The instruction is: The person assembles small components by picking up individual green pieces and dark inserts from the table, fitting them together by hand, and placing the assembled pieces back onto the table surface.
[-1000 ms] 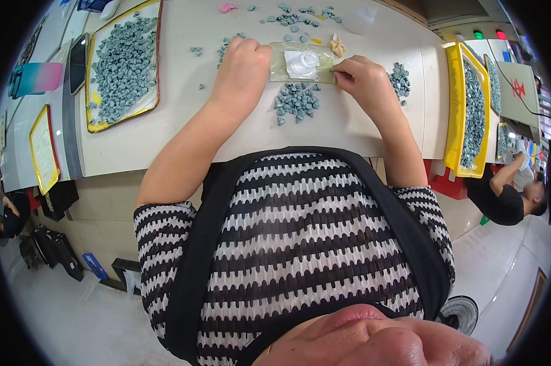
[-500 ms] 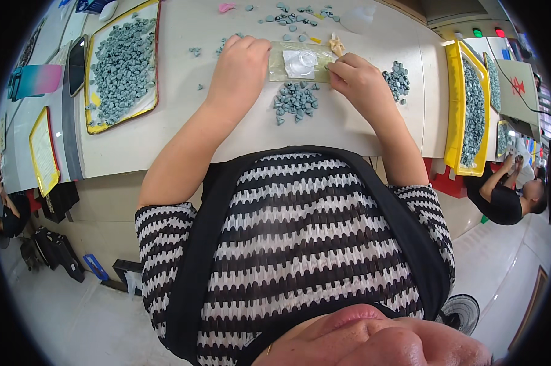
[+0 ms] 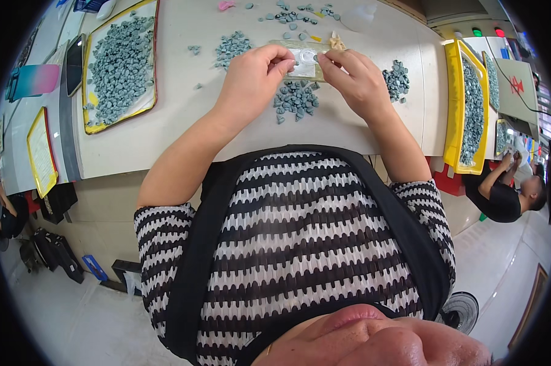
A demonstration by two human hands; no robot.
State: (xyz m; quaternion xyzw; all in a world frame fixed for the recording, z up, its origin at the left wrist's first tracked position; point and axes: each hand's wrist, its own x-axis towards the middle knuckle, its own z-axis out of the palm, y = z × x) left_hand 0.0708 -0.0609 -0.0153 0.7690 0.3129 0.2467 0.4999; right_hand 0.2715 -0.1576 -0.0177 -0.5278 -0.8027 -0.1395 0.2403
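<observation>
A clear, yellowish block (image 3: pixel 319 74) lies on the worktable with a white square (image 3: pixel 304 69) and a clear ring (image 3: pixel 308 56) on top. Over its left part, my left hand (image 3: pixel 257 74) is closed in a pinch; a dark speck shows at the fingertips, too small to make out. From the other side, my right hand (image 3: pixel 356 76) pinches a small grey-green stone (image 3: pixel 316 58) beside the ring. Just below the block sits a pile of similar stones (image 3: pixel 297 100). Another pile (image 3: pixel 232 47) lies beyond my left hand, and one more (image 3: pixel 396 81) right of my right hand.
A yellow-rimmed tray (image 3: pixel 157 67) full of stones lies at the left, by a dark phone (image 3: pixel 74 64). A yellow bin (image 3: pixel 452 131) of stones stands at the right edge. Loose stones (image 3: pixel 292 17) spread at the back. Another person (image 3: pixel 501 195) works at the far right.
Both hands have moved inward from the block's two ends to over its middle, their fingertips now close to the ring. The pile beyond my left hand has come into view.
</observation>
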